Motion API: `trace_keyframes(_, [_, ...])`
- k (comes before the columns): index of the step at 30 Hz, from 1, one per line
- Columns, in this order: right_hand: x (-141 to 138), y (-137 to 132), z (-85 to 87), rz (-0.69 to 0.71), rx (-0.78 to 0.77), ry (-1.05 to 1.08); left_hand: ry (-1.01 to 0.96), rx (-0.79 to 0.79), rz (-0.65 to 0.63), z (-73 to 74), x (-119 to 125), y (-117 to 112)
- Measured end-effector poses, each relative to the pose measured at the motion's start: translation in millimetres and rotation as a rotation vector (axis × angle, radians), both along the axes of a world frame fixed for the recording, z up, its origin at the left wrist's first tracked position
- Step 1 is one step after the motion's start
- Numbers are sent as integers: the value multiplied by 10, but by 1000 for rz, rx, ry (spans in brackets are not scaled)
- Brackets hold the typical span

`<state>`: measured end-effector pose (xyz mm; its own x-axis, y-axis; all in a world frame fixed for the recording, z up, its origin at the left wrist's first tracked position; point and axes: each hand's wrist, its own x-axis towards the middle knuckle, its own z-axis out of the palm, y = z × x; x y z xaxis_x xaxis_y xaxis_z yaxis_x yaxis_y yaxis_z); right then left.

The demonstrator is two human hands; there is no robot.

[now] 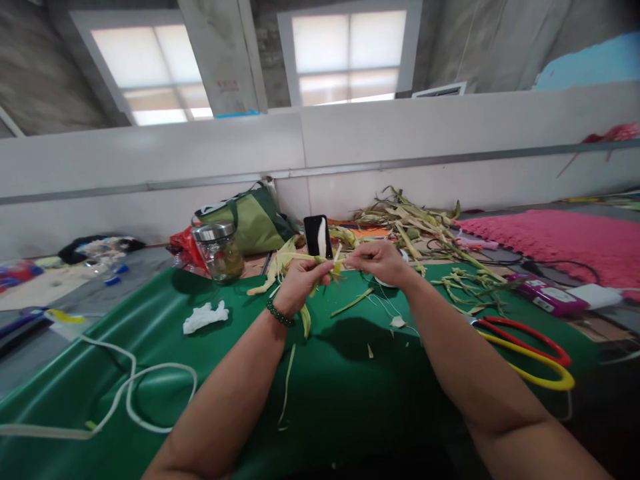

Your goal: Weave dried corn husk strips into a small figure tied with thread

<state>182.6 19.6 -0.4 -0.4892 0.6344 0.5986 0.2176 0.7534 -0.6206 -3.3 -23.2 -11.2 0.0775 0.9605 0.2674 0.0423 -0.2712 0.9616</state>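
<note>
My left hand (303, 285), with a dark green bead bracelet at the wrist, pinches a small bundle of pale corn husk strips (320, 273). A yellow bit shows at the fingertips. Close beside it, my right hand (377, 262) is closed in a pinch at the bundle's right side; what lies between its fingers is too small to make out. Thin pale thread (387, 303) trails onto the green mat (320, 400) below the right hand. A larger yellowish husk (280, 267) lies just behind my left hand.
Red-and-yellow-handled scissors (540, 343) lie by my right forearm. A glass jar (217, 257), green bag (255, 223), phone (313, 233) and dried husk pile (405, 217) stand behind. Crumpled white tissue (205, 317) and a white cord (130, 380) lie left; a purple device (547, 293) lies right.
</note>
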Motion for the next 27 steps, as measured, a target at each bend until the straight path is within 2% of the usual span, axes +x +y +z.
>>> trace_keyframes(5, [26, 67, 2, -33, -44, 84, -139, -26, 88, 34, -28, 17])
trace_keyframes(8, [-24, 51, -17, -241, 40, 289, -237, -53, 64, 39, -63, 43])
trace_keyframes(10, [-84, 16, -48, -344, 106, 327, -284, -58, 50, 37, -73, 56])
trace_keyframes(12, [-176, -27, -98, -285, 105, 178, -300, -54, 32, 31, -63, 60])
trace_keyframes(15, [-339, -82, -191, -79, 5, -67, -331, -51, 8, 15, -24, 62])
trace_keyframes(19, [-436, -149, -227, -4, -82, -120, -385, -50, 53, -16, -7, 84])
trace_keyframes(23, [-360, -219, -156, 111, -46, -230, -503, 28, 182, -21, -83, 136])
trace_keyframes(27, [-291, -201, -133, 191, -95, -351, -519, 51, 228, 14, -163, 161])
